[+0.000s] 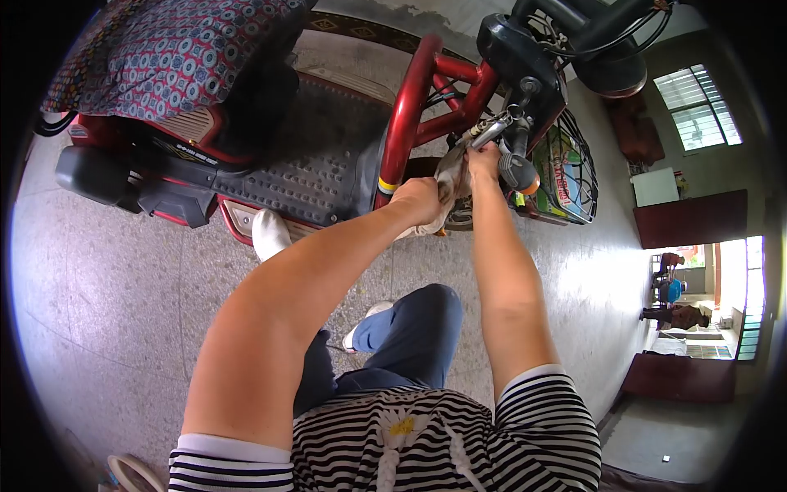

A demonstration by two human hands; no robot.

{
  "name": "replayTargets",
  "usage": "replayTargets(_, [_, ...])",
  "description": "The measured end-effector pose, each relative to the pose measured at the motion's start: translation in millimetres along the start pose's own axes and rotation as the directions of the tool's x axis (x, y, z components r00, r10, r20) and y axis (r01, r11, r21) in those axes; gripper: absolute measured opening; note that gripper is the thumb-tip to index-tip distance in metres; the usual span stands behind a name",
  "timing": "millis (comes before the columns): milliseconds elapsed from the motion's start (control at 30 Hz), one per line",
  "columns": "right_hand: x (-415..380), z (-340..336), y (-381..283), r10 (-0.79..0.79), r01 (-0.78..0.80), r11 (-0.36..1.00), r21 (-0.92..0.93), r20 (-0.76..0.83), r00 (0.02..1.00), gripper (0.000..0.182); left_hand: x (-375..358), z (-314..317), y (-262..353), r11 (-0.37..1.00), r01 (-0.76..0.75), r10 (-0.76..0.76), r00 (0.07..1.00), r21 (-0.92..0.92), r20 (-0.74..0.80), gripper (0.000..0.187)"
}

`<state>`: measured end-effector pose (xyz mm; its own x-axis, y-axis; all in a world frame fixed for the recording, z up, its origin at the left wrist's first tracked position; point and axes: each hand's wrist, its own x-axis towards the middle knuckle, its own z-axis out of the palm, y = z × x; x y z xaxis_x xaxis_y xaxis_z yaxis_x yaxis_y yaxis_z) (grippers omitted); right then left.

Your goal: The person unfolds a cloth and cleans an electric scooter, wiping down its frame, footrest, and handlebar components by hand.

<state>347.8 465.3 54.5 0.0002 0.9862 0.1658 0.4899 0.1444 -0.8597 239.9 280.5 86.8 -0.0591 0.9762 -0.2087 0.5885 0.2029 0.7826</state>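
Note:
A greyish-white cloth (448,182) hangs bunched at the front of a red three-wheeled scooter, below its handlebar. My left hand (419,201) is closed in a fist on the cloth's near side, close to the yellow-banded red tube (397,139). Higher up, my right hand (484,159) is closed at the cloth's upper edge, right beside a silver lever (492,131). Its fingertips are partly hidden. A dark rounded part with an orange end (520,174) sits just right of that hand.
The scooter's black studded footboard (303,164) and patterned seat cover (172,66) lie to the left. A wire basket (574,172) with a colourful package is at the front right. Speckled floor (566,287) surrounds my feet. Two people appear near a bright doorway far right.

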Motion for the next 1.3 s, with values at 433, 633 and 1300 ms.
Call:
replayTargets(433, [-6, -1, -34, 0.308, -0.331, 0.918, 0.218, 0.131, 0.942, 0.011, 15, -8, -4, 0.997, 0.073, -0.073, 0.997, 0.009, -0.032, 0.039])
replayTargets(633, [-15, 6, -39, 0.245, -0.247, 0.952, 0.184, 0.03, 0.969, 0.008, 13, -12, 0, 0.998, 0.062, -0.062, 0.998, 0.021, -0.025, 0.039])
replayTargets(1300, [-31, -14, -2, -0.442, 0.417, 0.839, -0.35, 0.008, 0.897, 0.016, 15, -4, -9, 0.994, -0.026, 0.022, 0.999, 0.101, 0.043, 0.04])
